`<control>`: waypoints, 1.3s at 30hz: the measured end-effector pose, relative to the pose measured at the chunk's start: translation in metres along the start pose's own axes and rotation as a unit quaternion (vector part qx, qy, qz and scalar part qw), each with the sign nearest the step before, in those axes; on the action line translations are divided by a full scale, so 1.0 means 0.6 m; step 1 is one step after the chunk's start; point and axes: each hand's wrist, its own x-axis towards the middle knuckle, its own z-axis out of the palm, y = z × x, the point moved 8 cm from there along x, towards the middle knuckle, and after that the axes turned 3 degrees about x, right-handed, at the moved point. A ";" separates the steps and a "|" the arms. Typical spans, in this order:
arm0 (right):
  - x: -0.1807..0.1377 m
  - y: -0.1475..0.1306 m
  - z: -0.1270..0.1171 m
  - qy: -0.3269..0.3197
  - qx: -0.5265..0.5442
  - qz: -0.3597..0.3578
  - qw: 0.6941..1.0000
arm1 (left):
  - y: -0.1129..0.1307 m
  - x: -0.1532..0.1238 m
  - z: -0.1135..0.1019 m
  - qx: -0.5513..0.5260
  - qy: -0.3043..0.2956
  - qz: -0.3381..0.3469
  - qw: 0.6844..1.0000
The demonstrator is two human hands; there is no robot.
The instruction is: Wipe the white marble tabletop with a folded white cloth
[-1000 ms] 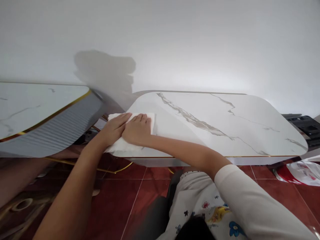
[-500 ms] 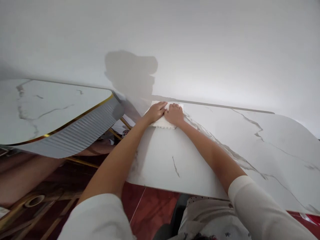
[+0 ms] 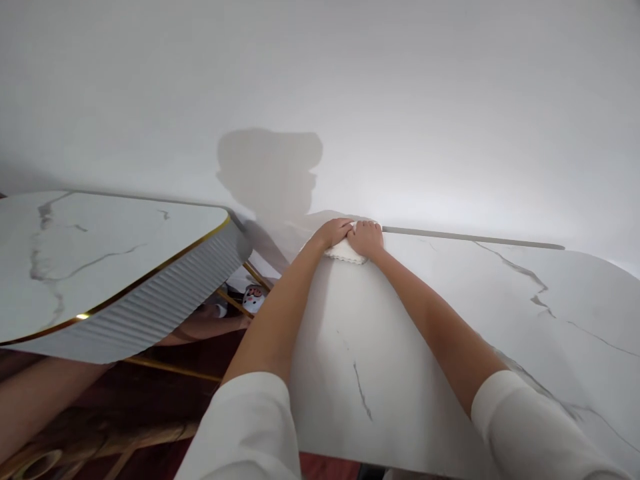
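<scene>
A folded white cloth [image 3: 347,253] with a scalloped edge lies on the white marble-patterned tabletop [image 3: 425,400], by its far edge at the wall. My left hand [image 3: 335,232] bears down on the cloth's left part with its fingers bent over it. Right beside it, my right hand [image 3: 367,239] grips the cloth with curled fingers. The two hands touch or nearly touch at the thumbs. Both arms stretch forward over the tabletop, and the hands cover much of the cloth.
A second marble-patterned top [image 3: 115,247] with gold trim and a ribbed grey side [image 3: 165,300] stands at the left. Below it reaches another person's arm [image 3: 55,400], near gold bars [image 3: 173,369]. A white wall [image 3: 450,120] rises behind both tops.
Both hands have slid the cloth to the right and toward the wall side of the tabletop. The camera view has tilted up a little. The other person's arm has shifted.
</scene>
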 end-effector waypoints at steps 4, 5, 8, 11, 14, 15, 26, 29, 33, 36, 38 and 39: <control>-0.014 -0.010 -0.006 0.010 -0.013 -0.016 1.000 | 0.015 -0.016 -0.005 0.027 0.016 0.023 0.999; -0.021 -0.014 -0.007 0.008 -0.015 -0.017 1.000 | 0.021 -0.023 -0.006 0.036 0.016 0.030 0.999; -0.048 -0.027 -0.009 -0.006 -0.017 -0.011 1.000 | 0.037 -0.052 -0.011 0.067 0.013 0.038 0.997; -0.084 -0.052 -0.015 -0.009 -0.026 -0.033 0.999 | 0.054 -0.096 -0.017 0.080 0.007 0.059 0.995; -0.128 -0.088 -0.018 -0.025 -0.028 -0.083 0.996 | 0.067 -0.151 -0.022 0.084 0.002 0.071 0.994; -0.143 -0.098 -0.019 -0.031 -0.020 -0.089 0.995 | 0.068 -0.170 -0.024 0.089 0.000 0.065 0.994; -0.361 -0.216 -0.050 -0.055 0.069 -0.100 0.991 | 0.110 -0.428 -0.055 0.115 -0.021 0.002 0.993; -0.410 -0.233 -0.061 -0.056 0.085 -0.114 0.988 | 0.132 -0.485 -0.059 0.120 -0.008 -0.008 0.993; -0.456 -0.219 -0.079 -0.059 0.091 -0.145 0.983 | 0.177 -0.517 -0.045 0.137 -0.001 -0.006 0.991; -0.477 -0.185 -0.096 -0.070 0.085 -0.155 0.982 | 0.218 -0.512 -0.022 0.143 -0.014 -0.007 0.990; -0.482 -0.157 -0.106 -0.081 0.079 -0.154 0.981 | 0.244 -0.497 -0.006 0.135 -0.018 -0.009 0.991; -0.482 -0.143 -0.109 -0.088 0.075 -0.151 0.982 | 0.255 -0.486 0.001 0.131 -0.019 -0.011 0.991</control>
